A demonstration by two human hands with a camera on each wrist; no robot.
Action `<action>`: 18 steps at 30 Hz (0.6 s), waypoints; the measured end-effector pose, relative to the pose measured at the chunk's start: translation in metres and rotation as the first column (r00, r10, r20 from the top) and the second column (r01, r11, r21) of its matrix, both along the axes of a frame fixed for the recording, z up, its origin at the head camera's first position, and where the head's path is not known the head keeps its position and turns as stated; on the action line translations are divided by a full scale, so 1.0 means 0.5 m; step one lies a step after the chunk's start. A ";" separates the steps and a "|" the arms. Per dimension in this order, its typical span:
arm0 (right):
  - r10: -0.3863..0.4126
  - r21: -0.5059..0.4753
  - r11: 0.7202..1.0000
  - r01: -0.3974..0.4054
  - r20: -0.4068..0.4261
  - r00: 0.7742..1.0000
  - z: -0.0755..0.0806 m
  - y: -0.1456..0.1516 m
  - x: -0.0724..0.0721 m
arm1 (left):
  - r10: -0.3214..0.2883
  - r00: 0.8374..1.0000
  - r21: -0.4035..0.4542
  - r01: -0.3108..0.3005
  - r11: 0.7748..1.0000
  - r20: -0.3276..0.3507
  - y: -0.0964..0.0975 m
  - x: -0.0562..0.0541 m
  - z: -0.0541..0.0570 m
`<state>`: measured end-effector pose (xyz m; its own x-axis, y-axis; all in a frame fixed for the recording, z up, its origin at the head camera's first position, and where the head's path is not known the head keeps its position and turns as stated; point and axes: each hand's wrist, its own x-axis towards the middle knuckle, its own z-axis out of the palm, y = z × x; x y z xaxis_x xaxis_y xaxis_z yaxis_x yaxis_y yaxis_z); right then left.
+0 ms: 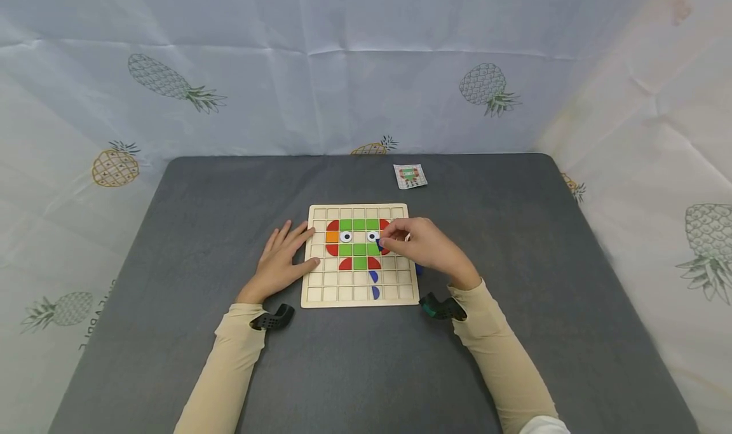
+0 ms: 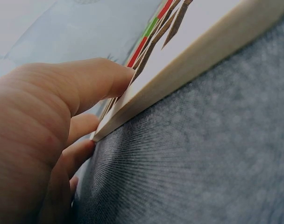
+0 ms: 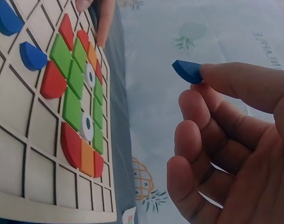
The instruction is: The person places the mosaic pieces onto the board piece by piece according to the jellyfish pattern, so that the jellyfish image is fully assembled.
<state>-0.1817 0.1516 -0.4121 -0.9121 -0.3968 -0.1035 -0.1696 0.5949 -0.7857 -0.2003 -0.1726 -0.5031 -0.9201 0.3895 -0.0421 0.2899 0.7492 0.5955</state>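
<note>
A square wooden grid board (image 1: 330,292) lies on the dark table, with red, green and orange pieces and two white eye pieces set in its cells. My left hand (image 1: 280,265) rests at the board's left edge, fingers extended, the thumb (image 2: 102,81) on its rim. Above the board's right side my right hand (image 1: 426,246) pinches a blue half-round piece (image 3: 186,71) between thumb and fingertip. Two more blue half-round pieces, one upper (image 1: 373,276) and one lower (image 1: 375,292), lie in cells below the red and green row.
A small printed card (image 1: 410,176) showing a coloured figure on a grid lies behind the board. Something blue (image 1: 419,269) shows at the board's right edge, partly hidden by the right wrist. A pineapple-print cloth (image 1: 320,91) hangs behind the grey table (image 1: 229,186).
</note>
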 end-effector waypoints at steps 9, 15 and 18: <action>0.054 0.056 0.997 -0.053 -0.017 0.998 -0.033 -0.030 -0.002 | 0.001 1.000 0.004 -0.001 1.000 0.000 -0.001 0.000 -0.001; 0.072 0.105 0.992 -0.072 0.000 0.997 -0.052 -0.051 -0.002 | 0.001 1.000 0.000 -0.001 1.000 -0.006 -0.001 -0.002 -0.003; 0.075 0.128 0.989 -0.076 0.016 0.997 -0.061 -0.062 -0.001 | 0.000 1.000 -0.001 0.000 1.000 -0.006 -0.001 -0.002 -0.003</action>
